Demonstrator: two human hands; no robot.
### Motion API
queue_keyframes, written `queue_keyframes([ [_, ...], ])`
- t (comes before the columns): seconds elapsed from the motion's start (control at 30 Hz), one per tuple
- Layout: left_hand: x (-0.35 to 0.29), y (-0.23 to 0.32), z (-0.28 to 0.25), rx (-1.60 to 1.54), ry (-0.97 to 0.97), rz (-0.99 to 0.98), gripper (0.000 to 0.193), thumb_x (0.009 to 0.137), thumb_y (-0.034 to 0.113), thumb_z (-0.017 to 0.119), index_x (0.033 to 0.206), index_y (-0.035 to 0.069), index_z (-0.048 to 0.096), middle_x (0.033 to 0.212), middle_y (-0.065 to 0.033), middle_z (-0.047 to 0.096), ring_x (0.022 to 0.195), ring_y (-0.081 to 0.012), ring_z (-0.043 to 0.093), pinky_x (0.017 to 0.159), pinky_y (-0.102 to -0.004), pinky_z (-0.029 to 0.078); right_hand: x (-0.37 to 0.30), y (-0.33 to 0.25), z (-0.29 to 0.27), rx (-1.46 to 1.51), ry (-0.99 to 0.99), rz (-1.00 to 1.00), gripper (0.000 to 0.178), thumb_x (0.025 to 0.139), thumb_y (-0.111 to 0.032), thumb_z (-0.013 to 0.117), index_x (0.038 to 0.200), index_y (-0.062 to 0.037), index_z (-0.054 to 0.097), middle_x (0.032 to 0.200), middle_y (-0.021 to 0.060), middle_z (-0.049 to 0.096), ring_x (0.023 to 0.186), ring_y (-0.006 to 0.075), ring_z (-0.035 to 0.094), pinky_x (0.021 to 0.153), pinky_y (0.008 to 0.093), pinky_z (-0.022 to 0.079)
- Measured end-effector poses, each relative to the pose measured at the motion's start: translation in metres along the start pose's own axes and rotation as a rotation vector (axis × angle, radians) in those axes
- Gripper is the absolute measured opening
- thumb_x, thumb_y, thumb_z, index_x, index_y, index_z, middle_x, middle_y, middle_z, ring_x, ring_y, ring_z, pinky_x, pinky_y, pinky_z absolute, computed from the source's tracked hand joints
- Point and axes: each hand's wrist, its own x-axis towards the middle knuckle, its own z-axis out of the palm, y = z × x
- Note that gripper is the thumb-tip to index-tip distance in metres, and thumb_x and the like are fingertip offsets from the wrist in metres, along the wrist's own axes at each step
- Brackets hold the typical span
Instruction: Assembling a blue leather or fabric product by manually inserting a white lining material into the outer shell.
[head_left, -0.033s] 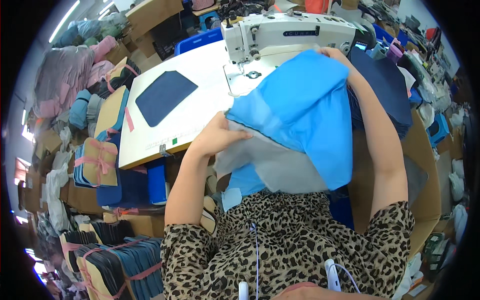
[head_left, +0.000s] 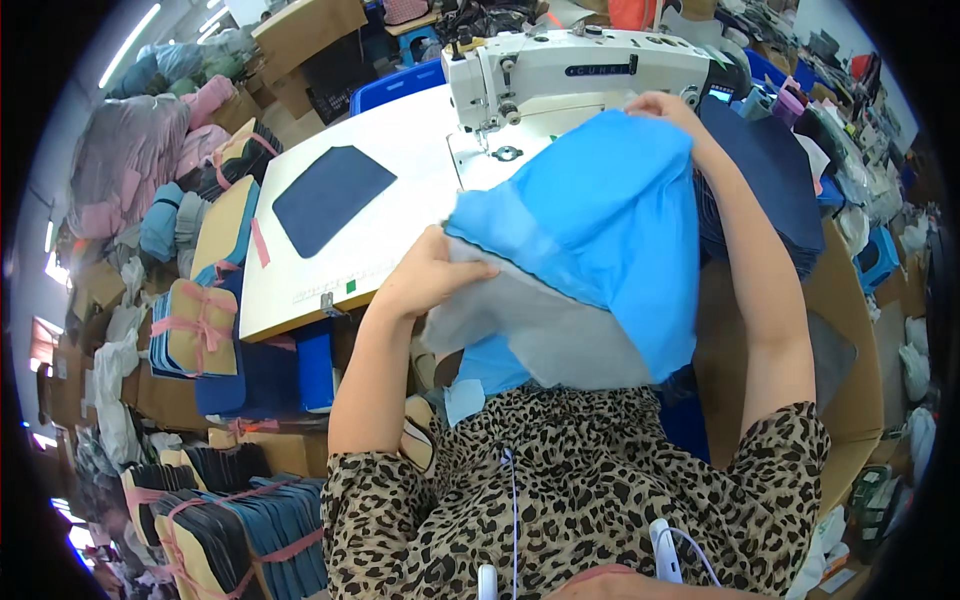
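A blue fabric piece (head_left: 600, 200) with a grey side (head_left: 560, 335) hangs spread between my hands, in front of the sewing machine (head_left: 590, 75). My left hand (head_left: 435, 275) pinches its left edge, thumb on top along a dark seam line. Up at the far right corner, my right hand (head_left: 665, 110) grips the cloth with bent fingers; the fingertips are partly hidden behind it. The machine's needle area (head_left: 490, 135) stands just beyond the cloth. A dark navy fabric panel (head_left: 335, 195) lies flat on the white table (head_left: 420, 125), left of the machine.
A stack of navy panels (head_left: 765, 180) sits right of the machine. Tied bundles of cut pieces (head_left: 200, 325) stand left of the table, with more bundles (head_left: 260, 525) lower down. An open cardboard box (head_left: 840, 350) is by my right arm. A blue crate (head_left: 400, 85) stands behind the table.
The cloth has shifted very slightly down and to the left with both hands. Both hands keep their hold on it.
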Motion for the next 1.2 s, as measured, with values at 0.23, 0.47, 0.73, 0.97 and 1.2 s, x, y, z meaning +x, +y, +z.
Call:
queue_keyframes([
  [0.23,-0.049,0.003,-0.028,-0.362,0.097,0.127,0.057,0.069,-0.005,0.074,0.122,-0.002,0.052,0.112,-0.0090,0.063,0.104,-0.0184,0.059,0.091,-0.0326,0.047,-0.079,-0.080,0.011,0.262,0.321,-0.127,0.015,0.090,-0.015,0.063,0.096,-0.0008,0.062,0.081,0.0030,0.061,0.070,0.0085,0.056,0.065,0.0252,0.048],
  [0.47,-0.080,-0.028,-0.045,-0.378,0.086,0.243,0.059,0.069,-0.004,0.079,0.121,0.000,0.051,0.111,-0.0087,0.063,0.102,-0.0190,0.060,0.090,-0.0344,0.049,-0.165,-0.118,0.107,-0.012,-0.242,-0.376,0.025,0.076,-0.016,0.076,0.094,-0.0043,0.064,0.091,0.0082,0.062,0.080,0.0204,0.064,0.069,0.0287,0.051],
  [0.73,-0.128,-0.046,-0.042,-0.391,0.172,0.418,0.052,0.073,0.006,0.081,0.117,-0.004,0.055,0.114,-0.0118,0.063,0.104,-0.0217,0.060,0.090,-0.0371,0.048,-0.159,-0.086,0.080,-0.043,-0.226,-0.317,0.022,0.072,-0.005,0.072,0.093,-0.0063,0.066,0.088,0.0075,0.064,0.081,0.0246,0.062,0.071,0.0338,0.050],
  [0.97,-0.148,-0.036,-0.022,-0.227,0.141,0.659,0.050,0.075,0.007,0.075,0.120,-0.004,0.056,0.116,-0.0159,0.062,0.105,-0.0278,0.060,0.093,-0.0398,0.046,-0.181,-0.103,0.098,-0.145,0.286,-0.506,0.021,0.073,-0.010,0.073,0.092,-0.0086,0.066,0.089,0.0059,0.064,0.083,0.0260,0.062,0.069,0.0337,0.051],
  [1.2,-0.182,-0.063,-0.016,-0.111,0.316,0.634,0.061,0.075,0.019,0.080,0.125,-0.002,0.053,0.120,-0.0146,0.061,0.107,-0.0264,0.061,0.093,-0.0400,0.047,-0.218,-0.099,0.125,-0.080,-0.073,-0.534,0.017,0.072,-0.007,0.072,0.087,-0.0103,0.065,0.084,0.0028,0.061,0.077,0.0212,0.061,0.064,0.0317,0.051],
])
